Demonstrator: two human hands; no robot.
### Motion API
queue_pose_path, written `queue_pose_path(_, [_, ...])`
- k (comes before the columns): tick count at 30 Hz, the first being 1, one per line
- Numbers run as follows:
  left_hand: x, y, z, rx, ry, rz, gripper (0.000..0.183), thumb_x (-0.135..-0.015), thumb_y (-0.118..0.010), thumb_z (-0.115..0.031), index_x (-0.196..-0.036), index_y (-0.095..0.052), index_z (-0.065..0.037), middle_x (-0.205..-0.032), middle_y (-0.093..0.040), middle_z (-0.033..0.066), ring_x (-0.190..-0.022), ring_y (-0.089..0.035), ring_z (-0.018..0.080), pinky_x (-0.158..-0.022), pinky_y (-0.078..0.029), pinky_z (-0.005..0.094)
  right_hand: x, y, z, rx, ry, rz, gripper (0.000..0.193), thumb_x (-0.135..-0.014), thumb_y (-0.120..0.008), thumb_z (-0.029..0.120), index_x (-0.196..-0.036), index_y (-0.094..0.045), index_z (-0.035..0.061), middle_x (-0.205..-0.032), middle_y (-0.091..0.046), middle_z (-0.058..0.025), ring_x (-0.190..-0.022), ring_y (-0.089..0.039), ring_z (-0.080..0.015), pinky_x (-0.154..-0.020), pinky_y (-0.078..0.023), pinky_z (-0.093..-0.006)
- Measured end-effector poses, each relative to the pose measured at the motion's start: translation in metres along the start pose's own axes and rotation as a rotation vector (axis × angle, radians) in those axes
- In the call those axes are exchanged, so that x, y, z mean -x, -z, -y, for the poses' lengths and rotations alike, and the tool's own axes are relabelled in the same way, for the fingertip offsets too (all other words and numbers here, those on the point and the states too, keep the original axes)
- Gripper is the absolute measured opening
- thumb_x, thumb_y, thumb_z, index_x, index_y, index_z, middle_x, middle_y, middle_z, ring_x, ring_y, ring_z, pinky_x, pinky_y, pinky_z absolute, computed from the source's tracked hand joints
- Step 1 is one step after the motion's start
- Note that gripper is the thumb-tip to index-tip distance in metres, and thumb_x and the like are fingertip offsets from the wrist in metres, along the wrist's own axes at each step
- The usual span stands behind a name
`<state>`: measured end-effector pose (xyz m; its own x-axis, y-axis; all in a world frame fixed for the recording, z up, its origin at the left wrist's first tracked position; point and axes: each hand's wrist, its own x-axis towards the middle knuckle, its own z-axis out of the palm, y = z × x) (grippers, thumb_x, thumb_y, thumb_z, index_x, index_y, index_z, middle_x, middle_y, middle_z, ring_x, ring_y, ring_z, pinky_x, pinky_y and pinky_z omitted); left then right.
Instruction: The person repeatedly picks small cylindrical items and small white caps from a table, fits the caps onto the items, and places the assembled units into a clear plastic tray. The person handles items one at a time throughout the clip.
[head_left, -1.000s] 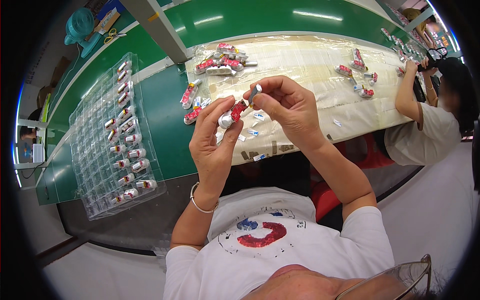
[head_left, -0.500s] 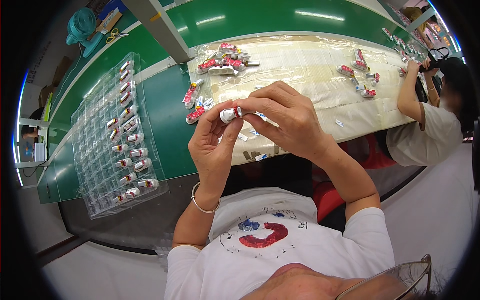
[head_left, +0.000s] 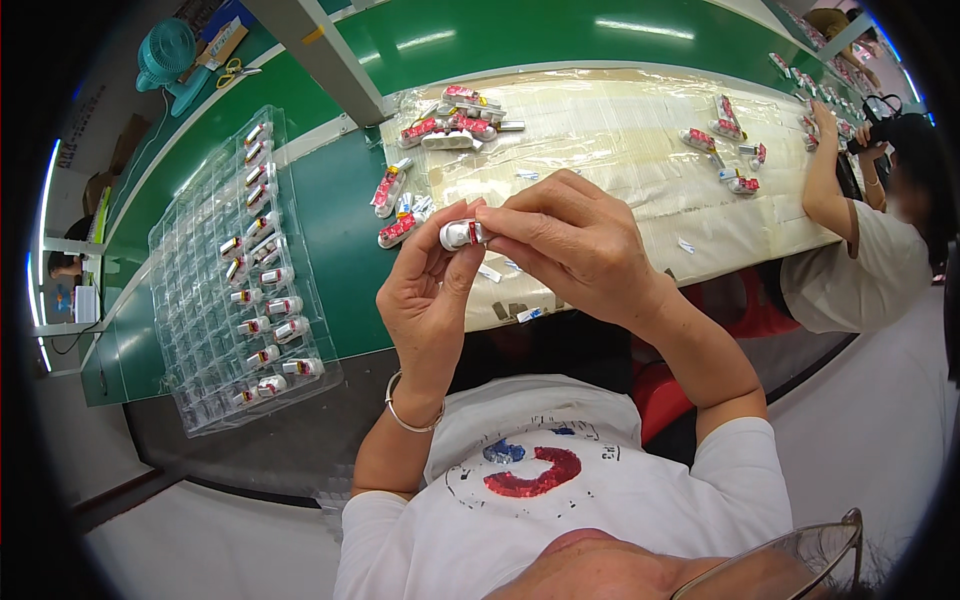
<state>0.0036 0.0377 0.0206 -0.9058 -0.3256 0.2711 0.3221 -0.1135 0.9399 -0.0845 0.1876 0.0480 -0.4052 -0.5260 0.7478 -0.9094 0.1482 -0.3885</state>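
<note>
- Gripped a small white-and-red piece point(head_left: 459, 236) between thumb and fingers of the left hand point(head_left: 425, 288), and pinched its right end in closed fingertips of the right hand point(head_left: 590, 250).
- Held it between both sets of fingertips, white rounded end leftward, raised over the cream mat's point(head_left: 620, 130) left side; judged unfinished.
- Saw white-and-blue slips point(head_left: 529, 314) near the mat's front edge.
- Saw loose pieces point(head_left: 472, 127) beyond, apparently left to do.
- Saw similar pieces point(head_left: 288, 329) leftward in the part-filled clear tray point(head_left: 190, 335), apparently done.
</note>
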Motion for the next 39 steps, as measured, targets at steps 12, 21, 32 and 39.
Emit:
queue_pose_path(12, [0.002,-0.005,0.004,0.081,0.05,-0.06,0.036,-0.091,-0.06,0.001,-0.126,-0.054,0.006,-0.115,-0.065,0.0147,-0.097,-0.063,0.012,-0.086,-0.051,0.0237,0.006,-0.007,0.001,0.056,0.004,-0.046,0.029,-0.074,-0.076,0.009,-0.103,-0.071,0.0105,-0.095,-0.064,-0.0021,-0.086,-0.062,-0.0194,-0.064,-0.053,-0.028])
queue_pose_path(21, [-0.005,-0.007,-0.006,0.098,-0.023,-0.125,0.04,-0.085,-0.052,-0.001,-0.124,-0.052,0.007,-0.123,-0.058,0.0282,-0.107,-0.065,0.0275,-0.096,-0.053,0.0357,0.019,-0.01,-0.003,-0.633,-0.428,-0.058,0.048,-0.08,-0.078,0.018,-0.124,-0.063,0.0075,-0.111,-0.059,-0.0073,-0.097,-0.06,-0.0161,-0.087,-0.049,-0.0279])
queue_pose_path(32, [0.006,-0.014,-0.004,-0.051,-0.148,-0.135,0.044,-0.078,-0.047,0.011,-0.122,-0.053,0.007,-0.12,-0.061,0.0247,-0.106,-0.065,0.0246,-0.097,-0.051,0.0359,0.02,-0.018,0.014,-0.875,-0.521,-0.166,0.038,-0.083,-0.074,0.007,-0.119,-0.063,0.0026,-0.109,-0.056,-0.0074,-0.1,-0.06,-0.0153,-0.09,-0.055,-0.0264])
queue_pose_path(39, [0.004,-0.013,0.002,-0.031,-0.16,-0.057,0.045,-0.08,-0.053,0.016,-0.123,-0.051,0.007,-0.122,-0.061,0.0228,-0.114,-0.061,0.0245,-0.099,-0.05,0.0348,0.024,-0.024,0.015,-0.962,-0.587,-0.243,0.035,-0.085,-0.069,0.0,-0.119,-0.062,0.0,-0.113,-0.054,-0.0082,-0.105,-0.06,-0.0169,-0.093,-0.055,-0.0277])
